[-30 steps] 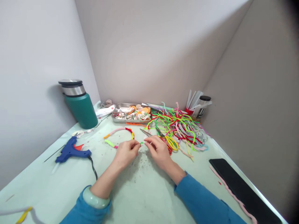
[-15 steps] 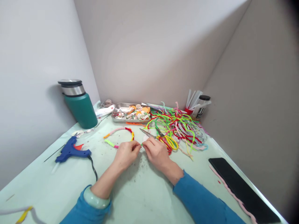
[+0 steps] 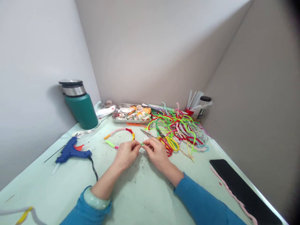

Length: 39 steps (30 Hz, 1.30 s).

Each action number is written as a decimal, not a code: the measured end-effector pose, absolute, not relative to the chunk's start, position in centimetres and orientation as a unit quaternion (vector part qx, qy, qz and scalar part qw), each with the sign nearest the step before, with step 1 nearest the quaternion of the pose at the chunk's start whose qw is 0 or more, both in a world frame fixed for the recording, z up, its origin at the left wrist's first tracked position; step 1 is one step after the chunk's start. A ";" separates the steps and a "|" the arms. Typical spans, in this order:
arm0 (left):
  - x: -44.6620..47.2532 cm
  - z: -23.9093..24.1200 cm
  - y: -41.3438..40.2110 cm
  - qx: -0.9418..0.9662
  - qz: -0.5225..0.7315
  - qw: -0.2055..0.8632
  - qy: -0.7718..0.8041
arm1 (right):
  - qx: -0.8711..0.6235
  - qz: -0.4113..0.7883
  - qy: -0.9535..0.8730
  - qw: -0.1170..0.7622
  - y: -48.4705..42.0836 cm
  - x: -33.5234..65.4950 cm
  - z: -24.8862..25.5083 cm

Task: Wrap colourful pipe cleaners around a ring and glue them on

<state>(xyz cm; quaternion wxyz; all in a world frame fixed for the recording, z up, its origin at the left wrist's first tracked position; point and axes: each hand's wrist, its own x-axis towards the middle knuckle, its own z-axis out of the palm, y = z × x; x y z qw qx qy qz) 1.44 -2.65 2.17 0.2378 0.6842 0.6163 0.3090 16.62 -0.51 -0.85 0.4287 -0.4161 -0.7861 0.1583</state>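
My left hand point(image 3: 127, 153) and my right hand point(image 3: 156, 153) meet over the middle of the table, fingertips pinched together. Between them shows a small bit of green material point(image 3: 142, 144), possibly pipe cleaner; the fingers cover most of it. Just behind my left hand lies a ring wrapped in many-coloured pipe cleaner point(image 3: 118, 129). Beyond my right hand, red-handled scissors point(image 3: 168, 150) and yellow-handled scissors point(image 3: 172, 143) lie overlapping, with blades apart. A heap of coloured pipe cleaners point(image 3: 180, 125) spreads behind them.
A metal tray point(image 3: 117, 121) of small round pieces stands at the back. To the left are a blue glue gun point(image 3: 72, 151) with a cord and a green bottle point(image 3: 82, 109). A black phone-like slab point(image 3: 241, 187) lies right, a black-lidded jar point(image 3: 202, 106) at back right.
My right fingers have shifted slightly, and more of the green piece shows between the fingertips. The other things lie where they were.
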 end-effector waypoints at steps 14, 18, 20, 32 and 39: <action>1.5 1.8 -3.2 0.764 0.184 0.044 0.617 | -0.430 0.051 -0.849 0.302 -1.0 17.0 -0.2; 1.4 1.7 -3.1 0.754 0.202 0.067 0.622 | -0.435 0.116 -0.824 0.345 -0.9 16.8 -0.5; 1.4 1.7 -2.9 0.742 0.227 0.098 0.623 | -0.440 0.175 -0.796 0.377 -0.7 16.7 -0.6; 1.8 1.0 -2.2 0.562 0.398 0.507 0.519 | -0.386 0.604 -0.491 0.496 -0.8 15.1 -0.9; 1.4 1.3 -2.3 0.644 0.355 0.338 0.587 | -0.435 0.450 -0.617 0.476 0.1 16.4 -0.8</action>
